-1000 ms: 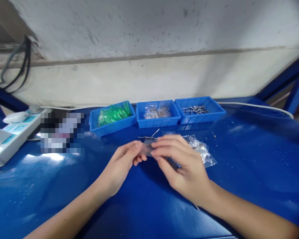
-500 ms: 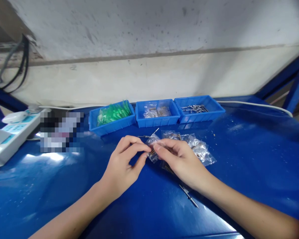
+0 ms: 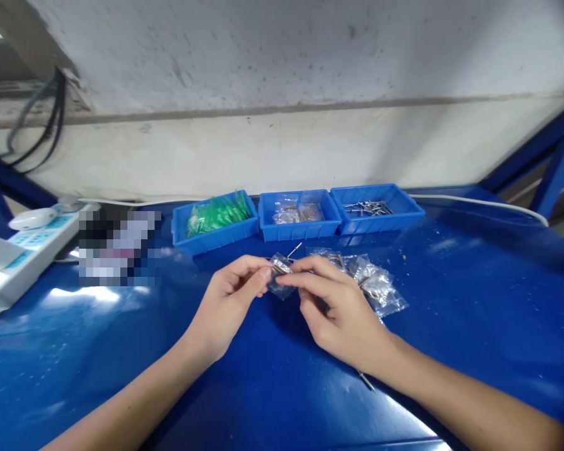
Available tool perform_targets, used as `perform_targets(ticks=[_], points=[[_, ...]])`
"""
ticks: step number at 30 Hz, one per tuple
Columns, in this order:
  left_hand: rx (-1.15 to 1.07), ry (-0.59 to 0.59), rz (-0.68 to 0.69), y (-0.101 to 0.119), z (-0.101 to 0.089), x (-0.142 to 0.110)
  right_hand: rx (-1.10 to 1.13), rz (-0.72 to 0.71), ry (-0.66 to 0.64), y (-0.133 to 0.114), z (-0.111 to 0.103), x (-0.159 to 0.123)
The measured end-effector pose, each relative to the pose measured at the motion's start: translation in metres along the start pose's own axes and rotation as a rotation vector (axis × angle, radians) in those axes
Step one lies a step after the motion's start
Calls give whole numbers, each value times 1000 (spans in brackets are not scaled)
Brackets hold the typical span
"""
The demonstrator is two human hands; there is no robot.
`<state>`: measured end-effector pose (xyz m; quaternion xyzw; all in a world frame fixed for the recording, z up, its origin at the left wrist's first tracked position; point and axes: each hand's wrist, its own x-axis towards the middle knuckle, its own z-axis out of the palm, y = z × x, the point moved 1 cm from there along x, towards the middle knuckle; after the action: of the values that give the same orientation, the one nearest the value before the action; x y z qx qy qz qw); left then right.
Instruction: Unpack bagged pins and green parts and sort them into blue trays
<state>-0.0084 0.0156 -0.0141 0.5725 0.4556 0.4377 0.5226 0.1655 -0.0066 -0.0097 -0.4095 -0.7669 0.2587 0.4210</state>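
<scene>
Between thumb and fingers, my left hand (image 3: 237,294) pinches a small clear plastic bag (image 3: 281,285) with brownish metal pieces inside. My right hand (image 3: 336,294) reaches to the bag's right side, its fingertips at the plastic and its thumb apart below. Just behind the held bag lies a slim metal pin (image 3: 295,250). More small clear bags (image 3: 378,288) are heaped beyond and right of my right hand, partly covered by it. Another metal pin (image 3: 367,382) sticks out from under my right forearm.
Three blue bins stand along the wall: a left bin (image 3: 216,241) with green packets, a middle bin (image 3: 301,233) with clear bags, a right bin (image 3: 380,223) with loose metal pins. A white power strip (image 3: 37,250) and a blurred-out object (image 3: 117,250) lie at left.
My left fingers have closed on the bag, which has shifted slightly left. My right thumb and fingers have parted from their pinch on it.
</scene>
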Motion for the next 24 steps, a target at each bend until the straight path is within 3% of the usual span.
perform_targets(ticks=[3,6,9,12,16,18,20,24], points=[[218,66,193,2,-3,-2,34,146,29,-2,-4,6],[479,52,478,5,-2,-5,180,289,-4,-5,-7,11],[654,-13,677,6,3,-8,197,284,5,-7,-7,12],[738,-84,640,3,8,-9,-22,103,188,-8,-17,10],[816,-95,479,-4,9,1,-369,-249,658,2,-50,17],[850,-101,436,-8,9,10,-523,-325,826,12,-65,25],[885,-110,424,-11,10,18,-648,-243,722,23,-69,33],[966,-51,403,-15,8,31,-814,-27,247,33,-49,36]])
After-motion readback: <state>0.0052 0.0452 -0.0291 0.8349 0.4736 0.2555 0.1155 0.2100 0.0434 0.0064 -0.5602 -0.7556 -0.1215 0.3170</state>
